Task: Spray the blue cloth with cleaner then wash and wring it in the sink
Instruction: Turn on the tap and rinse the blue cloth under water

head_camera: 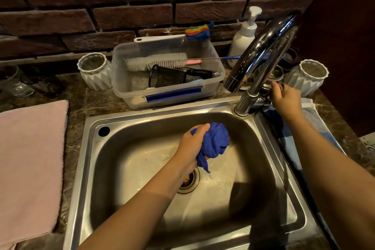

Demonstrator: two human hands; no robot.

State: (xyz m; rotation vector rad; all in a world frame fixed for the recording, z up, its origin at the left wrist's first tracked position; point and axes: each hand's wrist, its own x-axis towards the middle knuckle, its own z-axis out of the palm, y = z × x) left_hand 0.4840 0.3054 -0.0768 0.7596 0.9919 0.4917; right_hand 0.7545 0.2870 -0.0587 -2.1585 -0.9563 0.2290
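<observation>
The blue cloth (215,141) is bunched into a ball, with a twisted tail hanging down toward the drain (187,181). My left hand (192,143) is shut on it, held above the middle of the steel sink (129,119). My right hand (286,98) grips the tap handle at the base of the chrome faucet (261,57), at the sink's back right corner. No water stream is visible from the spout. No spray bottle is in sight.
A clear plastic tub (168,95) with brushes and a black mesh cup stands behind the sink. White ribbed pots sit at the left (95,71) and right (308,76). A white pump bottle (243,34) stands by the brick wall. A pink towel (30,164) lies left, a checked cloth (310,119) right.
</observation>
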